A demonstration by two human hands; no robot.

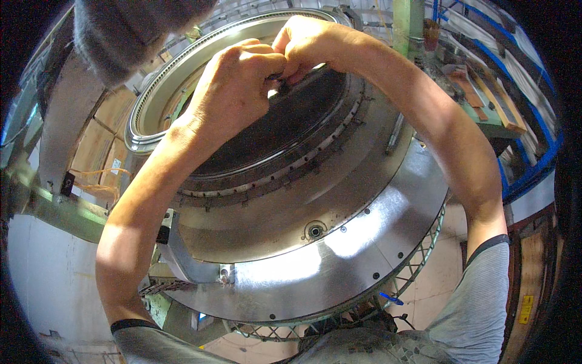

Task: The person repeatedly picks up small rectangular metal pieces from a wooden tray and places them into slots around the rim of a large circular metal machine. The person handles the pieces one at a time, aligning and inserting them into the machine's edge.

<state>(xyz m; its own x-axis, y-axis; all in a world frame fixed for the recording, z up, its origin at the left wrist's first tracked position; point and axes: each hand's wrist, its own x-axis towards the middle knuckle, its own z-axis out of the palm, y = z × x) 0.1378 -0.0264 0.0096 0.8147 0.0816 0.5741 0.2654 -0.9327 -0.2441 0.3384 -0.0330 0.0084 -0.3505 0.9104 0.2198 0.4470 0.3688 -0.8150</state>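
Observation:
My left hand [233, 85] and my right hand [306, 45] meet above a large round metal machine [276, 273]. The fingers of both are curled in and pressed together at the fingertips. A small pale thing shows just under the left fingers, too little of it visible to name. Past my hands, a tilted metal ring [142, 103] with fine slots round its edge stands over the dark round opening [291, 127] of the machine. Both bare forearms arch over the wide shiny rim from either side.
Grey ribbed cloth [130, 36] hangs close at the upper left. A metal bracket [182, 255] sits on the rim's left. Cardboard boxes [100, 151] stand on the left. On the right are a blue metal frame [530, 170], a green post [407, 27] and wooden strips [500, 100].

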